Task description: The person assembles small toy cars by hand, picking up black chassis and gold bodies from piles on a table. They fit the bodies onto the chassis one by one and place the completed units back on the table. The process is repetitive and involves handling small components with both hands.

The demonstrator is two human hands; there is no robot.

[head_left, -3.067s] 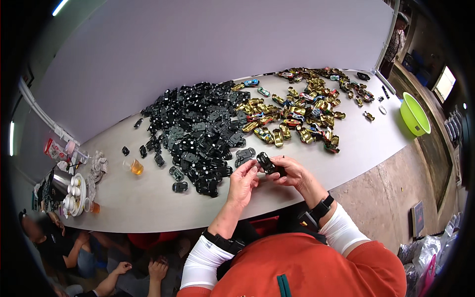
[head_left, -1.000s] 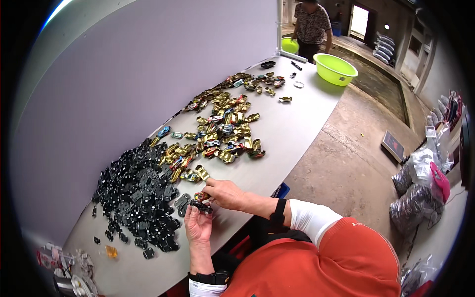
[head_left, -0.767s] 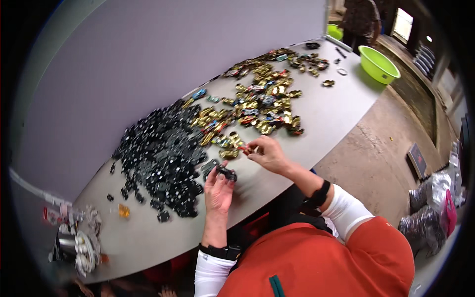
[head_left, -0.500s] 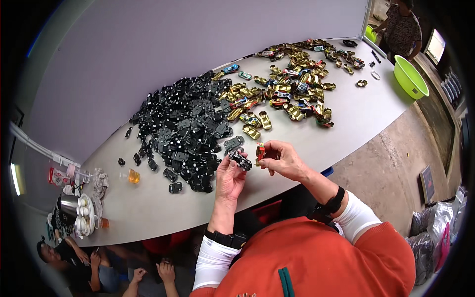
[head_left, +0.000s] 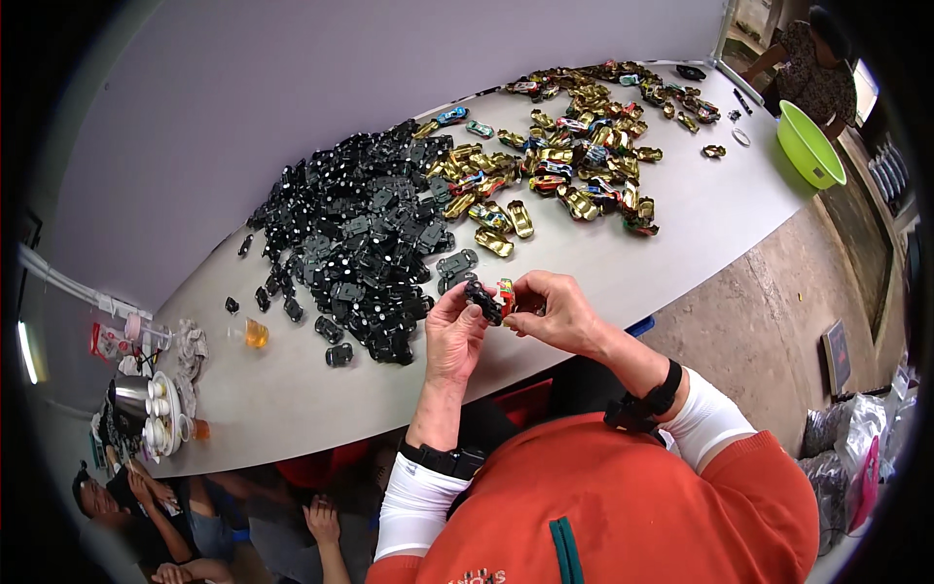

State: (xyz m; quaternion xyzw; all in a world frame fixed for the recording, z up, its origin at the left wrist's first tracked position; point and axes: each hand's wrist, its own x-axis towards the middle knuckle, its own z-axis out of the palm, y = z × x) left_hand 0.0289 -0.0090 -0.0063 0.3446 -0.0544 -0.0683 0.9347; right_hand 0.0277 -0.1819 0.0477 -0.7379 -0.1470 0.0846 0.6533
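Note:
My left hand [head_left: 457, 336] is closed around a black toy car chassis [head_left: 484, 304], held up over the near side of the table. Right against it, my right hand [head_left: 556, 310] pinches a red and green toy car body [head_left: 506, 295] between thumb and fingers. The two parts are side by side and look to be touching. Beyond my hands lies a heap of black chassis [head_left: 360, 234], with a few loose ones at its edges. To its right spreads a pile of gold and coloured car bodies [head_left: 579, 200].
On the table's left end stand a cup of amber drink [head_left: 256, 333], a crumpled cloth [head_left: 192, 352] and a tray with white cups [head_left: 180, 419]. A lime-green basin [head_left: 809, 146] sits at the right edge, near another person [head_left: 812, 73]. More people sit at lower left.
My hands have come closer together, bringing the car body up against the chassis. The person at the upper right has shifted.

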